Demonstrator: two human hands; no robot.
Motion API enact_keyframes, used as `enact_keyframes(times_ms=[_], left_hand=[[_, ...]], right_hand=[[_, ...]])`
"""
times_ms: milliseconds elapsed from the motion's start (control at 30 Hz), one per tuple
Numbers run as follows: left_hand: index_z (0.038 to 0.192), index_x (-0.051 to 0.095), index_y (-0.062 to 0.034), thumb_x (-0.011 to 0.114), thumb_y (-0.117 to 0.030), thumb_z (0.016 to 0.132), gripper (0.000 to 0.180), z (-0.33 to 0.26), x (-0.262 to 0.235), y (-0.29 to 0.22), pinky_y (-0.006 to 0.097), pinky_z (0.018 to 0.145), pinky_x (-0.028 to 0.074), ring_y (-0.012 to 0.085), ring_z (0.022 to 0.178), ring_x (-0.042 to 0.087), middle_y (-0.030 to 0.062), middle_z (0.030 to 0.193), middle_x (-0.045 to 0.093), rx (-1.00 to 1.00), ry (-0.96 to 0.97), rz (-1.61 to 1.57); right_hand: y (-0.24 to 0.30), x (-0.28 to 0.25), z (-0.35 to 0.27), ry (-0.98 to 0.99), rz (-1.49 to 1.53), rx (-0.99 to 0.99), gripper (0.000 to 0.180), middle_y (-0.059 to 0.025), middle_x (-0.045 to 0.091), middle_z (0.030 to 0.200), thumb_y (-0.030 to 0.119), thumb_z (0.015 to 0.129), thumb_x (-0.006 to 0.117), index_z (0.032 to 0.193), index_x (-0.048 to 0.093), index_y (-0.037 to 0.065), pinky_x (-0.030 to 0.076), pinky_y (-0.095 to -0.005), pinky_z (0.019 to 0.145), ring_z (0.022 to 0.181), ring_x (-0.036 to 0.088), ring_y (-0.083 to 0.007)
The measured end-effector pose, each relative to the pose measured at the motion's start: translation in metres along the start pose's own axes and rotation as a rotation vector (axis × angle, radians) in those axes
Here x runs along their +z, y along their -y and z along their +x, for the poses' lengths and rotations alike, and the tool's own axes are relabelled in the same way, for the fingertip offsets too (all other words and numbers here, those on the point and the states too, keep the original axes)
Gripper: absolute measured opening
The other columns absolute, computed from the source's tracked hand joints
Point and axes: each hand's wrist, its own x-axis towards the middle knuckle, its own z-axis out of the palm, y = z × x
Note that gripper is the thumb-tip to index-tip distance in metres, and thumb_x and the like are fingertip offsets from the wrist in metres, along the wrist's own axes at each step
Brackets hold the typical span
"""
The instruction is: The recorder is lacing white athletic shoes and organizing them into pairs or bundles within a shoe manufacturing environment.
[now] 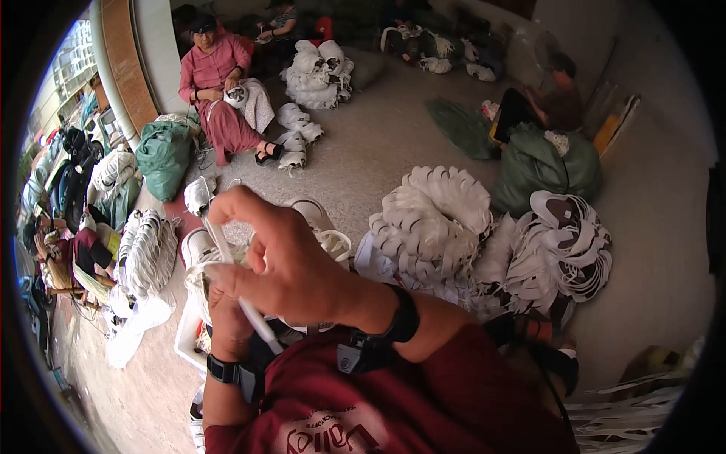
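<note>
My right hand is in front of my chest, its index finger crooked and its thumb bent in, pinching a white shoelace. A length of the lace hangs down past my left wrist to a stiff pale end. Just below and behind it, my left hand is closed, its fingers mostly covered by the right one. What it grips is hidden; a loop of white lace passes by its top. Beyond both hands lie white shoe uppers, one of them with a lace loop at its side.
A ring of stacked white uppers lies to the right, beside another pile and a green sack. At left are a stack of uppers and a green bag. A seated person in pink handles an upper; other people sit farther off.
</note>
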Motion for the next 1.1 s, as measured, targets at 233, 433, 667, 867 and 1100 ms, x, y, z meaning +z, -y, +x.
enact_keyframes(times_ms=[233, 433, 667, 867, 1100], left_hand=[[0.075, 0.038, -0.0122, 0.041, -0.027, 0.097, 0.027, 0.008, 0.013, -0.041, 0.017, 0.046, 0.027, 0.0029, 0.052, 0.029, -0.0037, 0.064, 0.034, 0.115, 0.278, -0.461], [0.073, 0.033, -0.0122, 0.036, -0.023, 0.098, 0.028, 0.001, 0.031, -0.068, 0.018, 0.044, 0.026, 0.0044, 0.049, 0.027, -0.0028, 0.063, 0.032, 0.230, 0.389, -0.612], [0.071, 0.032, -0.0098, 0.037, -0.027, 0.098, 0.033, -0.004, 0.062, -0.050, 0.020, 0.050, 0.030, 0.0058, 0.052, 0.028, -0.0003, 0.067, 0.031, 0.380, 0.201, -0.403], [0.081, 0.052, 0.0027, 0.043, -0.027, 0.096, 0.035, 0.004, -0.012, -0.035, 0.025, 0.061, 0.041, 0.0118, 0.066, 0.048, 0.0072, 0.072, 0.052, 0.664, -0.296, 0.724], [0.076, 0.058, -0.0051, 0.055, -0.020, 0.090, 0.021, -0.011, -0.051, -0.042, 0.018, 0.046, 0.025, 0.0013, 0.051, 0.035, -0.0059, 0.063, 0.048, 0.166, -0.208, 0.559]], right_hand=[[-0.068, 0.044, -0.061, 0.039, 0.002, 0.153, 0.040, -0.0181, 0.054, 0.088, 0.004, 0.071, 0.063, 0.105, 0.042, -0.001, 0.045, -0.0371, 0.069, 0.081, 0.057, -0.0307], [-0.071, 0.043, -0.066, 0.222, -0.230, 0.161, 0.055, -0.0143, 0.057, 0.065, 0.011, 0.066, 0.071, 0.107, 0.039, -0.007, 0.046, -0.0377, 0.055, 0.062, 0.060, -0.0322], [-0.102, 0.047, -0.054, 0.146, -0.435, 0.023, 0.039, -0.0130, 0.055, 0.053, 0.014, 0.073, 0.057, 0.098, 0.044, -0.013, 0.046, -0.0401, 0.046, 0.052, 0.059, -0.0320], [-0.103, 0.041, -0.056, 0.287, -0.720, -0.045, 0.016, -0.0158, 0.054, 0.060, 0.007, 0.074, 0.049, 0.083, 0.045, -0.005, 0.047, -0.0390, 0.050, 0.059, 0.059, -0.0324], [-0.094, 0.030, -0.043, 0.521, -0.533, 0.061, 0.020, -0.0193, 0.059, 0.063, 0.017, 0.074, 0.055, 0.061, 0.061, 0.003, 0.049, -0.0438, 0.060, 0.062, 0.062, -0.0346]])
